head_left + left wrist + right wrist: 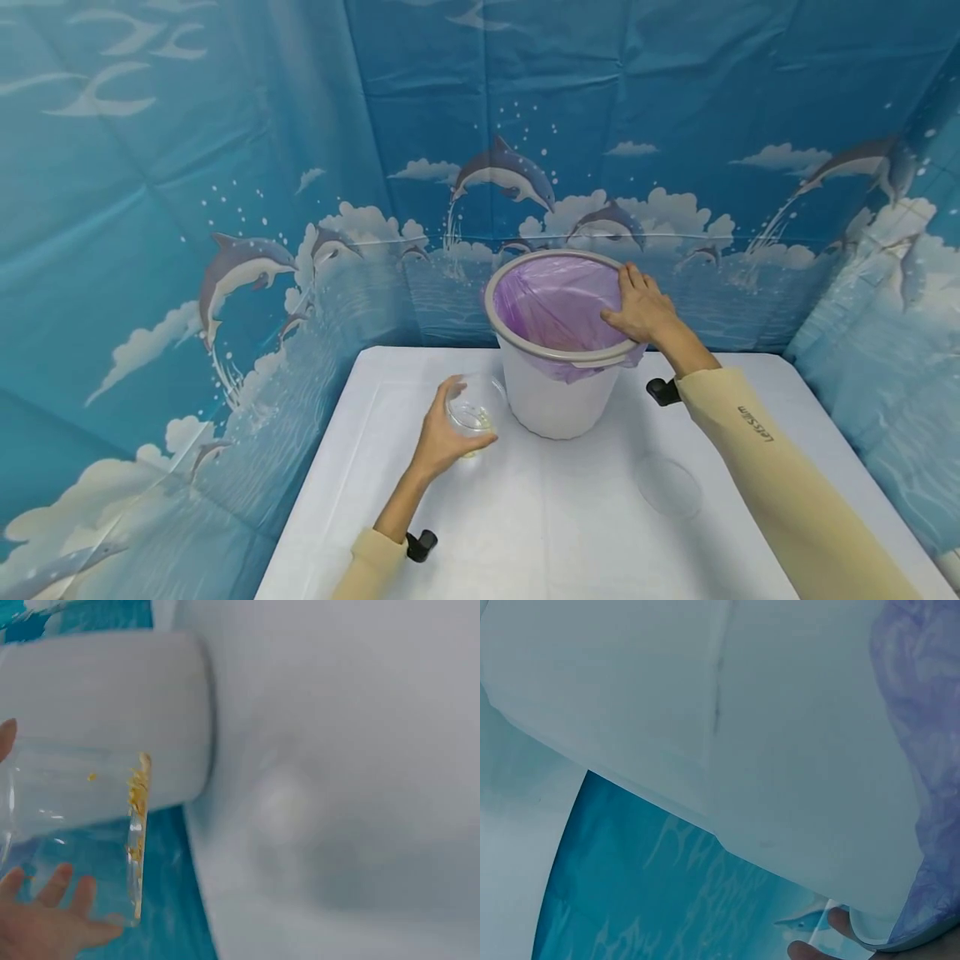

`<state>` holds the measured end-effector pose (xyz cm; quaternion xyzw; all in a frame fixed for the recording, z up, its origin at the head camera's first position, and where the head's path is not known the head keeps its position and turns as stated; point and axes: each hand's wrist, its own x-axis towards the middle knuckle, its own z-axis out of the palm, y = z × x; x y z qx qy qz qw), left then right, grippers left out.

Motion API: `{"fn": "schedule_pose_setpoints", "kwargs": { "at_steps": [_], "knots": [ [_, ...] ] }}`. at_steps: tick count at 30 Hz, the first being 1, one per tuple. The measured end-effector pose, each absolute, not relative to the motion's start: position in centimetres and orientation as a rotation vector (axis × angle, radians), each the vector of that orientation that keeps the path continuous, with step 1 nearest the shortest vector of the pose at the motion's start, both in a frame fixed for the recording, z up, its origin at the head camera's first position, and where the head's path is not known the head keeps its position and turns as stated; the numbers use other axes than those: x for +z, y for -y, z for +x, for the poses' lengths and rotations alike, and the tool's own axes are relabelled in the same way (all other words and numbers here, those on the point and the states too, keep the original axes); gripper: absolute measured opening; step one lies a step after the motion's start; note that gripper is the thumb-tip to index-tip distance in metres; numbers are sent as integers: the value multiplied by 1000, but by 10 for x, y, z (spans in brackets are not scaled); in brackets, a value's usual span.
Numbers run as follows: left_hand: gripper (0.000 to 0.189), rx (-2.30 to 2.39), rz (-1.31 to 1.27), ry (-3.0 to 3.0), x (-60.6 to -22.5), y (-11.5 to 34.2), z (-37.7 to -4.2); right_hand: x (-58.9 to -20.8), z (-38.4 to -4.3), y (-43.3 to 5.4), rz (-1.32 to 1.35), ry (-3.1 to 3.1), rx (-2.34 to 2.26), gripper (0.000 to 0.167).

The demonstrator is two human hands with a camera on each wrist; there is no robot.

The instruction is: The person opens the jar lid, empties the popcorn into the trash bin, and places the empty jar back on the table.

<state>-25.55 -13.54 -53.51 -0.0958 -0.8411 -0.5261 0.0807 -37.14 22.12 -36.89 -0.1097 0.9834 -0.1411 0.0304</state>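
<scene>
My left hand (444, 437) grips a clear round plastic container (472, 408) between thumb and fingers, held above the table to the left of the bin. Small yellow bits (138, 795) lie along its bottom, as the left wrist view shows. A white trash bin (558, 400) with a grey rim and a purple bag (558, 300) lining it stands at the table's back. On the right side of that rim, my right hand (647, 312) holds on, its thumb over the bag's inside. Fingertips (841, 921) show beside the rim in the right wrist view.
A clear round lid (670, 487) lies flat on the white table (555, 533), right of the bin and below my right forearm. Blue dolphin-printed curtains (420, 125) close off the back and both sides. The bin stands near the table's back edge.
</scene>
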Motion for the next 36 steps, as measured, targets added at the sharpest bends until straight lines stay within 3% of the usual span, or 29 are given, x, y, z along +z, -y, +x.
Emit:
{"fn": "schedule_pose_setpoints", "kwargs": {
  "at_steps": [6, 13, 30, 36],
  "knots": [
    [114, -1769, -439, 2506, -584, 95, -227, -369, -372, -220, -339, -3031, -438, 93],
    [117, -1866, -575, 2518, -613, 58, -204, -368, -372, -214, -343, -3030, -442, 93],
    [119, -1906, -563, 2559, -627, 31, -192, -367, -375, -214, -341, -3023, -451, 92],
    [135, -1846, -544, 2712, -620, 33, -192, -362, -375, -220, -374, -3013, -553, 91]
  ]
}}
